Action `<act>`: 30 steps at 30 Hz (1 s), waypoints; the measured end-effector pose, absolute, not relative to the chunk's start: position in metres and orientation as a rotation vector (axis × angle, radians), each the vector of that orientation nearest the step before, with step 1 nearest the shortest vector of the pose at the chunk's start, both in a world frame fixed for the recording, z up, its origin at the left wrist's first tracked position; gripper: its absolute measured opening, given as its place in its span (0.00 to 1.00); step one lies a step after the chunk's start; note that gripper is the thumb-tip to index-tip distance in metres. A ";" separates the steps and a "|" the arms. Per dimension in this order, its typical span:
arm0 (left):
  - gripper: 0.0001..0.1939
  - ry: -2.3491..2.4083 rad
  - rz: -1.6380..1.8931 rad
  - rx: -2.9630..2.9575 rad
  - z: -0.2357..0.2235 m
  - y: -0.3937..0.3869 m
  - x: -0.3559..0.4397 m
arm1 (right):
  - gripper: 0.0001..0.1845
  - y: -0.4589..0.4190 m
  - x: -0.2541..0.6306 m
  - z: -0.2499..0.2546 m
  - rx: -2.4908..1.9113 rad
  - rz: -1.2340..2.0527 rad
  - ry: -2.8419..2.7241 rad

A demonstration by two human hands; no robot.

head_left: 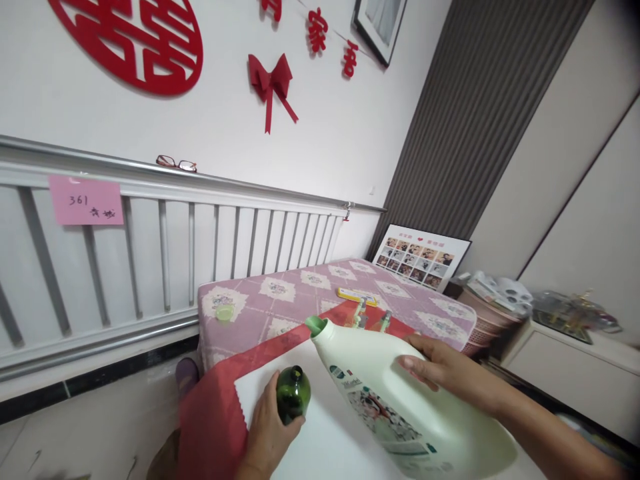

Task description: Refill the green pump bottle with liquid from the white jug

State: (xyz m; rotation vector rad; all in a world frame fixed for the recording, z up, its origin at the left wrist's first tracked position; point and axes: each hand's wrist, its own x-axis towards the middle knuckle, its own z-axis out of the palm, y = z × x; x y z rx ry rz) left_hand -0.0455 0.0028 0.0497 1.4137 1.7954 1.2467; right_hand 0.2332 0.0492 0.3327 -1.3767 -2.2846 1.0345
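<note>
While my left hand comes in from the bottom edge, its fingers and thumb are wrapped around the sides of a dark green bottle, whose narrow neck rises above my grip. From the right, my right forearm slants inward, and my right hand grips the upper side of a big pale jug, its fingers curled at the far side and its thumb nearer me; the grip hides whatever handle it holds. I have the jug tipped over, with its green spout pointing left, beyond the left hand and slightly to its right, apart from the bottle's neck. Under the left hand lies a white sheet, over a red cloth on the patterned worktop. Past the jug, ahead of the right hand, two pump bottles are partly blocked from my view by its shoulder, and just beyond them is a yellow-edged box. Well ahead and left of the left hand sits a pale green round piece. Farther off on that side runs a white radiator, and a pink basket stands past the right hand.
</note>
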 end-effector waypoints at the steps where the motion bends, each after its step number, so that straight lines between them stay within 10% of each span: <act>1: 0.47 1.801 1.233 1.422 0.050 0.003 -0.046 | 0.27 0.049 0.233 0.334 -1.378 1.034 -2.308; 30: 0.47 1.734 1.288 1.479 0.048 0.000 -0.050 | 0.31 0.059 0.213 0.341 -1.540 0.766 -2.722</act>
